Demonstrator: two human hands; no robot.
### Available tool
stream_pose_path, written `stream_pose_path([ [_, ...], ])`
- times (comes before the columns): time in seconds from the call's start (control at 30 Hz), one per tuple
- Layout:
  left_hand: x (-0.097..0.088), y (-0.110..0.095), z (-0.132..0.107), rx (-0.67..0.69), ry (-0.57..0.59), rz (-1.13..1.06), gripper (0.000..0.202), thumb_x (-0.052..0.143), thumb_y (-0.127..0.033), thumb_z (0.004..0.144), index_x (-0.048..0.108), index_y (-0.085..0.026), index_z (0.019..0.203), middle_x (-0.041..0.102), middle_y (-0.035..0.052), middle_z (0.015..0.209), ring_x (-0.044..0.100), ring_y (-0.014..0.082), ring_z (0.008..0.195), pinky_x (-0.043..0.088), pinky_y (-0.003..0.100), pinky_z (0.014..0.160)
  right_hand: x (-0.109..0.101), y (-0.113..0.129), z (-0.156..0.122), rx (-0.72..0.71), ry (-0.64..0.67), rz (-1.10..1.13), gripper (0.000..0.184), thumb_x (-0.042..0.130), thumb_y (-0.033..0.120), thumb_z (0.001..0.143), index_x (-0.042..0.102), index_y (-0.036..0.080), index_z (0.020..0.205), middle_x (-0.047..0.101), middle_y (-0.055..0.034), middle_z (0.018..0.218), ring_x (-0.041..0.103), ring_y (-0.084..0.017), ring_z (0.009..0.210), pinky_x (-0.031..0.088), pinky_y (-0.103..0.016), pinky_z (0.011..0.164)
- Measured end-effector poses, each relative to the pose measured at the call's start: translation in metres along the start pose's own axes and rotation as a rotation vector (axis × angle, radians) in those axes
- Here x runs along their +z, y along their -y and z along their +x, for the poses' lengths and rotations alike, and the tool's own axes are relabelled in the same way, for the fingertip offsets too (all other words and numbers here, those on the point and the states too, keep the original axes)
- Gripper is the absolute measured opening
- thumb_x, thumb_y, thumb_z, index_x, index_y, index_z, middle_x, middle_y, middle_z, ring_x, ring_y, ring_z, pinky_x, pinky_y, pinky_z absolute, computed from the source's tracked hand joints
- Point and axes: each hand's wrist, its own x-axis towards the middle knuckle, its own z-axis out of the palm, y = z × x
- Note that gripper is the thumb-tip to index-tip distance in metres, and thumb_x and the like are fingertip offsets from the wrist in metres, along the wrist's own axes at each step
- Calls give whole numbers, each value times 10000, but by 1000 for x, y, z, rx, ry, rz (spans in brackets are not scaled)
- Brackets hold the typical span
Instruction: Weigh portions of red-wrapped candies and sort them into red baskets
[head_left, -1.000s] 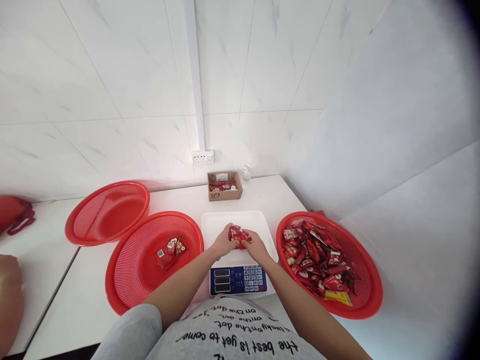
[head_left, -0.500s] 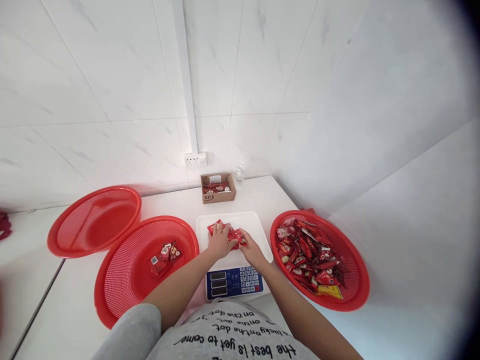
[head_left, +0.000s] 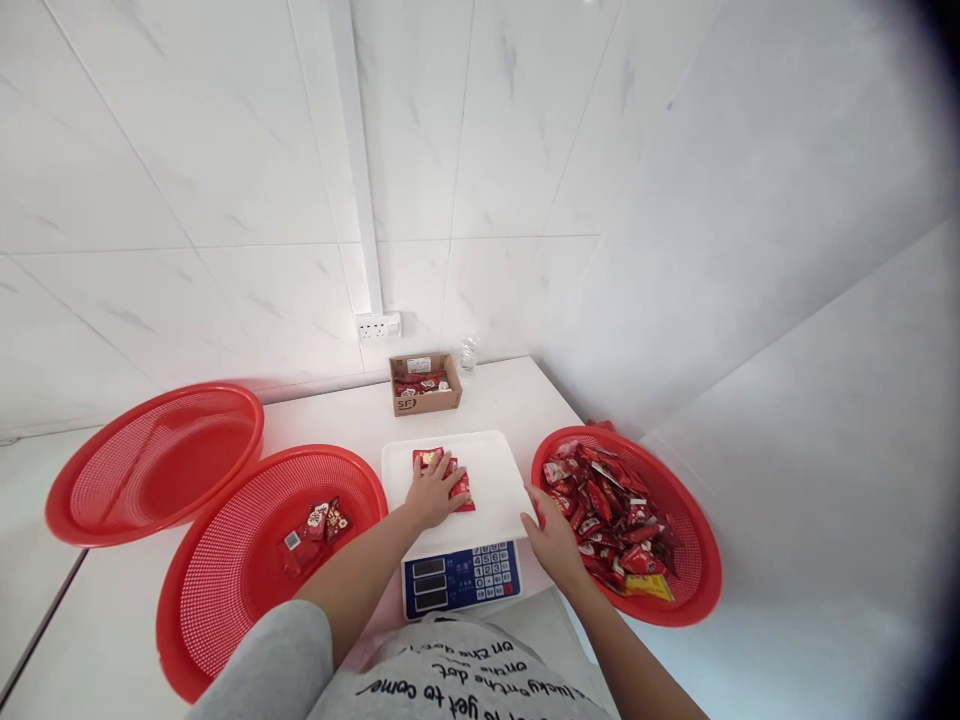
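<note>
My left hand lies with spread fingers over a few red snack packets on the white tray of a weighing scale. The palm and fingers partly cover these packets. To the right, my right hand is between the tray's right edge and the rim of a red basket. Its thumb and forefinger are apart, with red showing between them; its other fingers are hidden. That basket holds many red wrapped packets and a yellow one. The scale's blue keypad panel faces me.
Left of the scale, a red basket holds several packets. Another red basket stands behind it, further left. A small cardboard box of packets and clear crumpled plastic are near the wall, below a socket.
My right hand has left the packets on the tray and moved right, to the basket's near-left rim. My left hand stays on the packets. The whole view has shifted slightly.
</note>
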Motion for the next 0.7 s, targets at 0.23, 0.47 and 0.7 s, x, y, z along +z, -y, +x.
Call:
stream_pose_path([
  [0.23,-2,27,-43,-70,-154,3,643,354,-568,890,229,-304,1463,182,68,1564,92,291,1434,105,563,1125,-35,-46,-4,128,-137,-170,525,431,444,771,563,146,1182,595,-154,1226,525,-288,1157,392,-468,1017],
  [0.47,33,44,-150,-385,-127,-242,765,518,-363,818,156,-253,1483,51,78,1582,54,285,1437,164,514,1133,-29,-66,-8,378,-34,-156,762,326,606,740,500,81,1264,530,-197,1315,484,-324,1224,371,-456,1031],
  [0.7,16,68,-266,-574,172,-630,1023,672,-441,669,79,-296,1491,328,60,1508,358,250,1351,343,399,1079,-25,-84,-8,389,7,-172,762,355,642,719,510,125,1257,557,-175,1286,506,-336,1200,402,-455,995],
])
